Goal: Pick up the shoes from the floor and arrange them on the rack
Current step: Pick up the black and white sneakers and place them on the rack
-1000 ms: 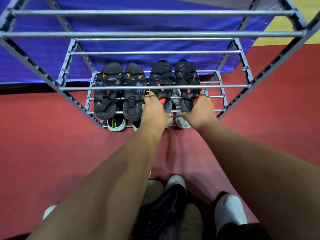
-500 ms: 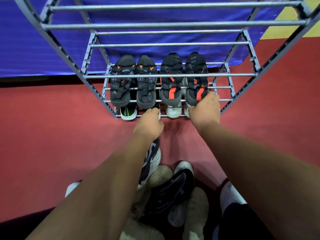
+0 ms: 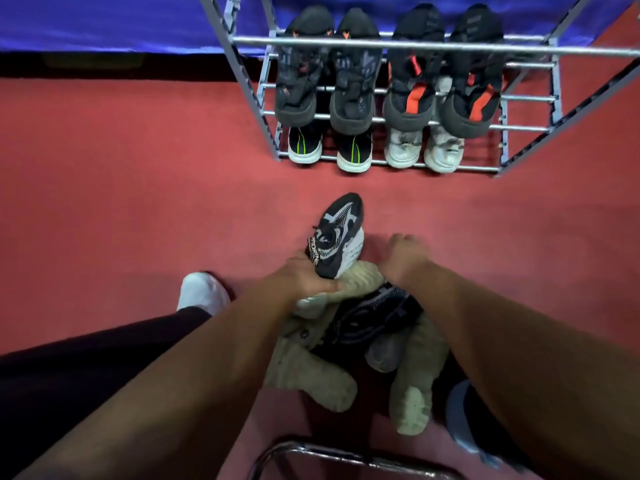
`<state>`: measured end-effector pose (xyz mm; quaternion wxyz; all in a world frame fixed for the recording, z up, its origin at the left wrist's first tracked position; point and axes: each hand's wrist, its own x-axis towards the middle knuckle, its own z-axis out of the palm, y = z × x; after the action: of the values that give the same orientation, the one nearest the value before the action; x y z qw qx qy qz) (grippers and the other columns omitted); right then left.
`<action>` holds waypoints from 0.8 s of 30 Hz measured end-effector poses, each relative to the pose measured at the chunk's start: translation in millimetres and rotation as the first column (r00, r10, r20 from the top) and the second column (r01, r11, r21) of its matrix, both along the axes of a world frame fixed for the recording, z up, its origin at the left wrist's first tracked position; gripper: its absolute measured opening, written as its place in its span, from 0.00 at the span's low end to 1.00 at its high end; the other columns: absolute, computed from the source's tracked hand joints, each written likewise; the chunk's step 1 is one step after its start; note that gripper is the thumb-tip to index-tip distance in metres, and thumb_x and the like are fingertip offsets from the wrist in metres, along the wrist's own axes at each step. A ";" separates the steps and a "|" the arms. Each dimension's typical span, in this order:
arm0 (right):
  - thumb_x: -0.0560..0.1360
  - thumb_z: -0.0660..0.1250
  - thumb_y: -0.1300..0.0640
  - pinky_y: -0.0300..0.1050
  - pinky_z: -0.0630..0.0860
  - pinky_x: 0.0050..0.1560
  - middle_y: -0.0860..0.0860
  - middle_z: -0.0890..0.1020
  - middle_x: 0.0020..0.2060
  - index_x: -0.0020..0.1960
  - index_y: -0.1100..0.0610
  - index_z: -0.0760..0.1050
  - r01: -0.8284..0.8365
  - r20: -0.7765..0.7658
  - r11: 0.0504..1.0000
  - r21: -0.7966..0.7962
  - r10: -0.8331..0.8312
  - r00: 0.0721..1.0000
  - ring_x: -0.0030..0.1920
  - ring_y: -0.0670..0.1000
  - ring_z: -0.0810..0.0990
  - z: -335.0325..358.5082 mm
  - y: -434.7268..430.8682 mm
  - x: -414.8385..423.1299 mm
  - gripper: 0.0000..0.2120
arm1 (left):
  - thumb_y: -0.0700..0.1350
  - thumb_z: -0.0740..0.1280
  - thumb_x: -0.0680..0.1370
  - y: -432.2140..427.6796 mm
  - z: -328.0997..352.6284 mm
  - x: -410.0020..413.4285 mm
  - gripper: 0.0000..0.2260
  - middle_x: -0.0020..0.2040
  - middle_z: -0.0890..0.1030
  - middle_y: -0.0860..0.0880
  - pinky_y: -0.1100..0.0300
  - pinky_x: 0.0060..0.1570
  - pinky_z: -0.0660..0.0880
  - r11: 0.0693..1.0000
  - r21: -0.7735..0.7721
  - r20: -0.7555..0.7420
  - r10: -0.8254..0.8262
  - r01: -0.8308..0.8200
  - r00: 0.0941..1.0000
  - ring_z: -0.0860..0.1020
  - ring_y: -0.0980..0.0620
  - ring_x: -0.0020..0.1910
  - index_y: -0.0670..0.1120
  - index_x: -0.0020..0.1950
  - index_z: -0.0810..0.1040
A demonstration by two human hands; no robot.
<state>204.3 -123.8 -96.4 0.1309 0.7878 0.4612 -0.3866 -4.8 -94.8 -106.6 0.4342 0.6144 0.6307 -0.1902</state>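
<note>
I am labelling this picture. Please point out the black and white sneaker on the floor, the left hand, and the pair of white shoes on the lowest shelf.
black and white sneaker (image 3: 341, 223): head view, patterned upper near the toe.
left hand (image 3: 304, 275): head view, back of the hand.
white shoes (image 3: 403, 152): head view, heel of the left one.

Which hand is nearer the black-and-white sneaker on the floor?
Left. The left hand grips the black-and-white sneaker at its heel end; the right hand hovers just beside its right edge, not clearly touching.
</note>
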 end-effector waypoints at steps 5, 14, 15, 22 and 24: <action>0.77 0.63 0.51 0.60 0.62 0.74 0.55 0.63 0.79 0.80 0.45 0.62 -0.283 0.050 0.942 -0.180 0.296 0.954 0.78 0.63 0.61 -17.7 -34.0 5.5 0.32 | 0.62 0.81 0.60 -9.4 -25.9 -0.2 0.44 0.60 0.79 0.46 0.51 0.61 0.77 0.996 0.043 -0.052 0.086 -0.084 0.995 0.79 0.44 0.60 0.45 0.67 0.68; 0.75 0.68 0.54 0.64 0.71 0.69 0.58 0.61 0.75 0.80 0.56 0.57 -0.291 0.091 0.918 -0.269 0.325 0.941 0.73 0.67 0.66 -30.2 -25.6 7.7 0.37 | 0.54 0.82 0.68 15.4 -31.1 4.4 0.42 0.65 0.74 0.47 0.62 0.55 0.75 0.998 0.062 0.045 0.005 -0.008 0.999 0.77 0.51 0.59 0.45 0.76 0.67; 0.77 0.67 0.55 0.63 0.72 0.69 0.60 0.63 0.76 0.81 0.59 0.58 -0.258 0.105 0.926 -0.276 0.296 0.949 0.73 0.67 0.67 -31.9 -20.4 8.0 0.36 | 0.54 0.82 0.68 15.2 -32.3 5.2 0.40 0.65 0.74 0.47 0.61 0.57 0.74 0.998 0.058 0.045 0.009 -0.011 0.999 0.77 0.50 0.61 0.45 0.75 0.69; 0.81 0.70 0.53 0.45 0.78 0.48 0.53 0.81 0.44 0.65 0.63 0.80 -0.384 -0.032 0.833 -0.398 0.406 0.913 0.40 0.52 0.81 -15.3 22.7 34.5 0.17 | 0.60 0.83 0.64 18.3 -32.4 12.7 0.40 0.56 0.78 0.53 0.59 0.58 0.75 0.973 0.018 0.080 0.229 -0.231 0.970 0.77 0.51 0.55 0.48 0.67 0.69; 0.80 0.71 0.55 0.51 0.81 0.56 0.54 0.83 0.51 0.66 0.59 0.80 -0.327 -0.111 0.862 -0.387 0.309 0.945 0.50 0.55 0.83 3.0 34.7 41.0 0.16 | 0.61 0.84 0.61 18.4 -34.9 13.2 0.42 0.59 0.81 0.53 0.56 0.59 0.77 0.969 0.022 0.079 0.245 -0.247 0.966 0.80 0.51 0.56 0.48 0.68 0.71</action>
<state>245.2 -89.1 -93.4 0.3407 0.6485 0.4987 -0.4632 8.4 -76.4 -141.6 0.4684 0.5449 0.6881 -0.1014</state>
